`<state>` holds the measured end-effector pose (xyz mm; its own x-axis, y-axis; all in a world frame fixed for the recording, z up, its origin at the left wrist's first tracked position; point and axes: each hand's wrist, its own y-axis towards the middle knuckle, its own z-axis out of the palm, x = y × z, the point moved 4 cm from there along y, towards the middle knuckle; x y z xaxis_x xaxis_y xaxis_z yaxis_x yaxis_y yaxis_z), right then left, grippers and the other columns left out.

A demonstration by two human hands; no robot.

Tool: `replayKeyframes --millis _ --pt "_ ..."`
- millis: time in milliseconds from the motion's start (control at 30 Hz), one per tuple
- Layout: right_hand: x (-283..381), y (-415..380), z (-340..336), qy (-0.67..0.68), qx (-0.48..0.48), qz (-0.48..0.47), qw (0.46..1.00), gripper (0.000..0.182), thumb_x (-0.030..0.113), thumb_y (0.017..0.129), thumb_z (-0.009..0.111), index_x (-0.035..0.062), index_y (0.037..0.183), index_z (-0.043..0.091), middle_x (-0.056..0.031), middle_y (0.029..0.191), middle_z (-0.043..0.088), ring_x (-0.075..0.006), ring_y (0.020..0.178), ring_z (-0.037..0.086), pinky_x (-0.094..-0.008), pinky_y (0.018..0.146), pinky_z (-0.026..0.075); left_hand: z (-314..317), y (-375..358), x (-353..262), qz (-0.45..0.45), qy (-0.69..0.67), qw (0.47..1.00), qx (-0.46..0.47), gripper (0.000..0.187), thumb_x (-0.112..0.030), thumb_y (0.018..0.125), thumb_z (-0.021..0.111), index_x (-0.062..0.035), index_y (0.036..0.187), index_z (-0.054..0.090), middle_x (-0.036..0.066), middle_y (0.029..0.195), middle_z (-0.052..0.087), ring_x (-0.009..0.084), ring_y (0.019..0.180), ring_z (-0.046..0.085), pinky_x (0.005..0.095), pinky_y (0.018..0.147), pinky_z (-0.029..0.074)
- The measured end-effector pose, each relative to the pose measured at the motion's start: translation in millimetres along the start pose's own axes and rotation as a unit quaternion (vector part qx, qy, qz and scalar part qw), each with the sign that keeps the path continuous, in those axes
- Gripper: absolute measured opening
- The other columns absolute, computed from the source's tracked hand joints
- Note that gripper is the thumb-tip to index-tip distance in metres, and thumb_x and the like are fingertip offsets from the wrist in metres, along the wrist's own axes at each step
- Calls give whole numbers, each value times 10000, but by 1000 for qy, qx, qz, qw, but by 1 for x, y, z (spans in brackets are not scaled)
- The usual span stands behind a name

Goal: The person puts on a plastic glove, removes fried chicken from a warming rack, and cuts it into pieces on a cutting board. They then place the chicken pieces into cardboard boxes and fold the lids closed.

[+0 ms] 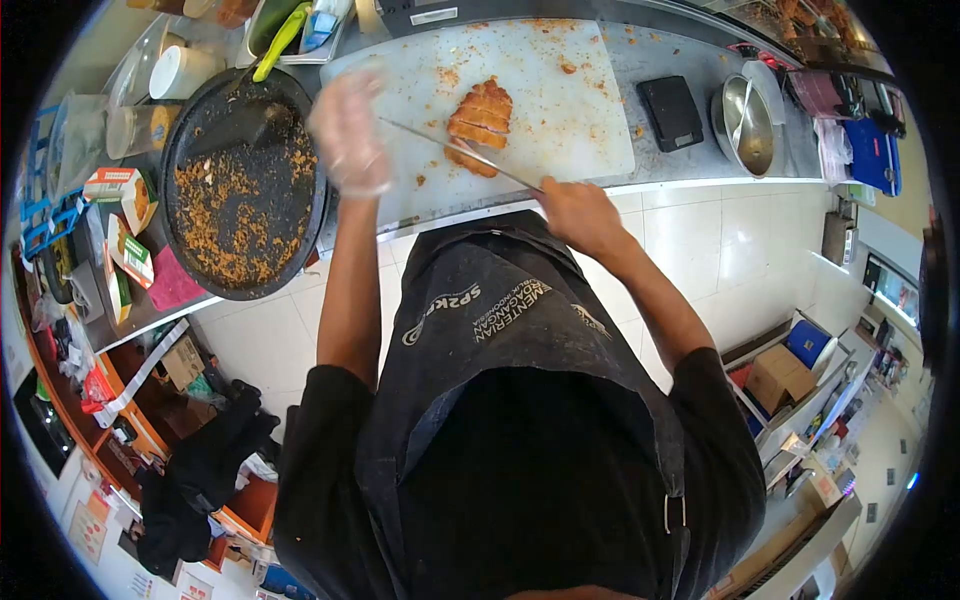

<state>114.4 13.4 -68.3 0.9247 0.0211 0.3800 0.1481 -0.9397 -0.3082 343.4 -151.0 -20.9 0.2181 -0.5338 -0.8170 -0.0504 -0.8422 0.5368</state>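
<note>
My right hand is wrapped round the handle of a long knife. Its blade slants up to the left across the lower part of a fried breaded cutlet, which is cut into several strips. The cutlet lies on a white cutting board strewn with brown crumbs. At the board's left side is my left hand, in a clear plastic glove, raised apart from the cutlet and left of the knife tip. Motion smears its fingers.
A round black pan of crumbs stands left of the board, with tongs with green handles above it. A black kitchen scale and a metal bowl are on the right. Food boxes sit at the far left.
</note>
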Motion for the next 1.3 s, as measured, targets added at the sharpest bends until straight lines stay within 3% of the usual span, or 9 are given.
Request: replayKeyframes --millis 67,133,233,367,667,900,1000,1100,1300 --pt "-19 -24 -5 40 -9 31 999 235 241 960 502 21 897 556 -236 661 624 -434 659 636 -532 620 500 -20 -7 -3 -52 -220 969 -97 307 -279 957 545 8 945 655 152 952 677 231 800 654 352 778 507" --pt "-36 -42 -5 61 -8 54 997 252 257 963 512 19 892 555 -241 649 614 -448 647 619 -545 612 484 -37 -6 -1 -56 17 990 124 194 -204 856 676 -24 928 661 146 895 674 277 786 656 368 757 503" --pt "-43 -55 7 54 10 68 996 244 249 963 517 19 893 559 -230 640 614 -438 626 617 -548 604 479 -13 -19 -12 180 175 922 294 130 -153 837 696 -30 860 662 132 867 681 286 771 638 382 729 489" --pt "-16 -32 17 21 -38 1 999 244 257 966 514 28 892 547 -213 645 622 -416 603 616 -507 573 489 -2 3 -19 137 142 966 167 108 -124 831 695 -37 812 634 146 752 633 329 707 611 424 669 465" --pt "18 3 33 -39 -51 28 998 161 199 939 487 56 904 550 -166 650 647 -345 622 680 -452 580 549 90 -12 36 110 204 929 288 325 -306 891 577 -29 727 616 198 711 594 408 700 567 500 666 444" --pt "13 9 38 -57 -31 24 998 86 124 867 509 51 883 551 -156 699 668 -328 626 688 -442 562 551 91 -12 44 137 154 957 205 271 -236 895 559 -8 750 586 222 723 559 416 689 535 510 662 427" --pt "6 19 41 -67 1 25 997 95 117 868 503 41 885 557 -165 709 676 -339 642 692 -454 577 553 96 -20 70 35 219 939 264 245 -222 897 561 2 803 588 216 753 568 409 691 528 514 673 428" --pt "8 24 39 -71 0 32 997 119 124 876 501 32 904 571 -175 701 673 -355 655 692 -467 591 553 92 -24 71 92 193 958 193 250 -237 915 552 8 899 597 207 819 595 393 785 563 486 731 448" --pt "1 20 21 -44 -19 10 999 213 236 946 513 43 916 597 -194 700 664 -376 664 680 -486 618 547 49 -13 51 -3 13 999 36 351 -294 891 585 13 1061 574 172 957 613 297 921 583 417 851 452"
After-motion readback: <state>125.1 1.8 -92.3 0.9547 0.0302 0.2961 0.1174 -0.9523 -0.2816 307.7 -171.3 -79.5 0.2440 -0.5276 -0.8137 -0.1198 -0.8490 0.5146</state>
